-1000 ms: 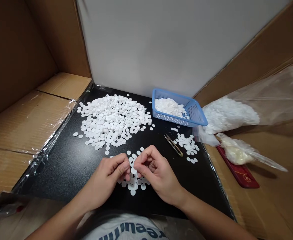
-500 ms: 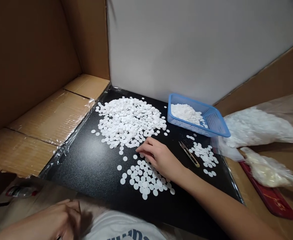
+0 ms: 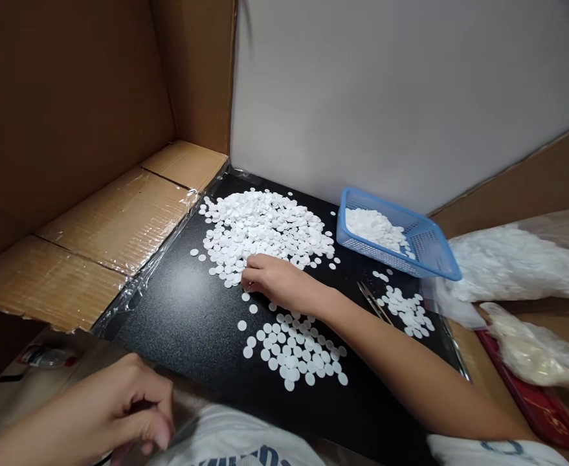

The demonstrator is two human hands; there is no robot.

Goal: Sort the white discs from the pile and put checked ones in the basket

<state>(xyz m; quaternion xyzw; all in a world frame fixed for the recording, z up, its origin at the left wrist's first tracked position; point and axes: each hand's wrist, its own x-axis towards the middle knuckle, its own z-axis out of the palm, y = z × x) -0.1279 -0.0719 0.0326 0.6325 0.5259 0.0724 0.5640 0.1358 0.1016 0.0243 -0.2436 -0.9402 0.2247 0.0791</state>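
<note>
At the near edge of a large heap of white discs [image 3: 265, 223] on a black tabletop [image 3: 182, 317], the fingers [image 3: 251, 277] of a worker's right hand [image 3: 279, 279] curl downward, drawn close together; whether they pinch a disc cannot be told. The left hand [image 3: 141, 401] hangs at the front edge of the tabletop, near a light shirt [image 3: 245, 440] with dark lettering, its fingers loosely bent toward the thumb; any small item in its grip cannot be made out.

Just below the right wrist lies a looser spread of discs [image 3: 298, 356], mostly flat, with a few strays between it and the heap. Beyond the right forearm, which hides part of them, a pair of metal snips [image 3: 372, 301] rests beside a smaller cluster of discs [image 3: 408, 312]. Behind these, a blue plastic basket [image 3: 386, 252] holds more white pieces.

To the right, a clear bag of white pieces [image 3: 517, 265] lies near a smaller bag of yellowish material [image 3: 531, 349], set over a red object [image 3: 558, 424]. Cardboard [image 3: 114, 217] borders the left side, a pale panel [image 3: 386, 97] stands at the back, and a bottle [image 3: 48, 357] lies at lower left.
</note>
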